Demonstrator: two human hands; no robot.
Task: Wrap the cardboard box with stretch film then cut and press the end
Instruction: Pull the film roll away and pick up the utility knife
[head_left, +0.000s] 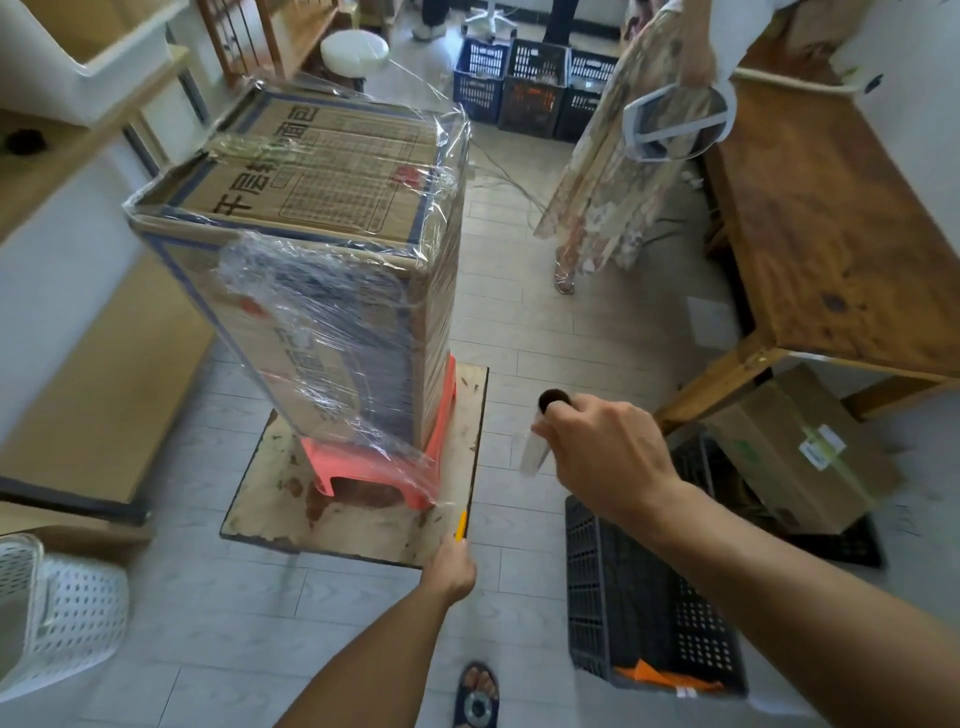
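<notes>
On the tiled floor ahead of me, a tall cardboard box (311, 249) with blue edging and printed characters stands upright on a pink plastic stool (374, 467), which in turn sits on a stained plywood board (358, 525). Clear stretch film (332, 332) clings around the box's sides and over part of its top, wrinkled and bunched on the face toward me, and a loose tail of it trails down past the stool's near right corner. To the right stands a wooden surface (821, 228), with a taped carton (795, 457) beneath it, and a black plastic crate (649, 597) sits on the floor under my right forearm. A white perforated basket (57, 608) is at the lower left. Another person in a patterned dress (618, 156) stands beyond the box, near three dark crates (535, 85). My right hand (608, 457) is held right of the board, its fingers closed around the film roll (540, 431), whose dark core end shows above the fist. My left hand (456, 566) is lower, at the board's near right edge, fingers curled around a yellow-tipped cutter (461, 526) whose tip points up at the trailing film; I cannot tell whether it touches the film.
</notes>
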